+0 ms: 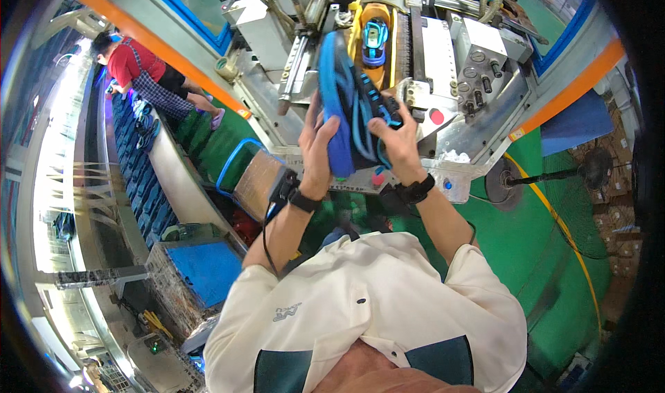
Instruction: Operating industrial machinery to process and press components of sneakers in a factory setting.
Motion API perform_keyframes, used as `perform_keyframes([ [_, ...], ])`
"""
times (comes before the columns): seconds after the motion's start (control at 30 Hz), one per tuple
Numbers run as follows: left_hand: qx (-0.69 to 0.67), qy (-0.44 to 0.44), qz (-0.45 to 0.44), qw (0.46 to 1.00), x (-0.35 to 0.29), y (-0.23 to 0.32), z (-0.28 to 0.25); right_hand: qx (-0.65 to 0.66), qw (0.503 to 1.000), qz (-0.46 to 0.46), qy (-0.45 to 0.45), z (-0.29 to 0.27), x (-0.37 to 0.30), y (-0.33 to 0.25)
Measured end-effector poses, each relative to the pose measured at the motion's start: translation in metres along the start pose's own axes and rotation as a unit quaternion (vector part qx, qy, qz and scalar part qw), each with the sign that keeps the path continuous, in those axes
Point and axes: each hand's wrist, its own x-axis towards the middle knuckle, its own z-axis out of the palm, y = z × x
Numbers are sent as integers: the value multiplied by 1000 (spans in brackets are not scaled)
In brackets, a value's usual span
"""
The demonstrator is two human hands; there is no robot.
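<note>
In front of the machine I hold a blue shoe (pixel 339 109) up on its side, its bright blue sole facing left and its dark, strappy upper facing right. My left hand (pixel 317 147) is closed around the sole side, the thumb pressed along it. On the other side my right hand (pixel 400 140) grips the upper near its opening, with black lacing by the fingers. Just beyond, a second shoe or shoe form (pixel 375 43) in blue and black sits in a yellow-orange cradle (pixel 386 15) of the machine. The held shoe covers part of that cradle.
Metal blocks with knobs (pixel 478 64) flank the cradle, with a red button (pixel 436 117) nearby. At left, a person in red (pixel 149 74) stands beside a conveyor (pixel 147 192) carrying shoes. A stool (pixel 258 182) stands near my left arm. A fan (pixel 596 168) is at right.
</note>
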Motion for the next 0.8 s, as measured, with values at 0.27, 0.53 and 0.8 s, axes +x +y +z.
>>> perform_keyframes([
  [0.27,363,32,35,930,270,-146,-8,-78,970,-66,219,-131,76,-29],
  [0.53,514,181,130,828,395,-245,-17,-301,899,-71,310,-149,129,-47],
  [0.8,-101,80,-243,961,262,-92,-50,-620,771,-14,141,-122,346,-42],
])
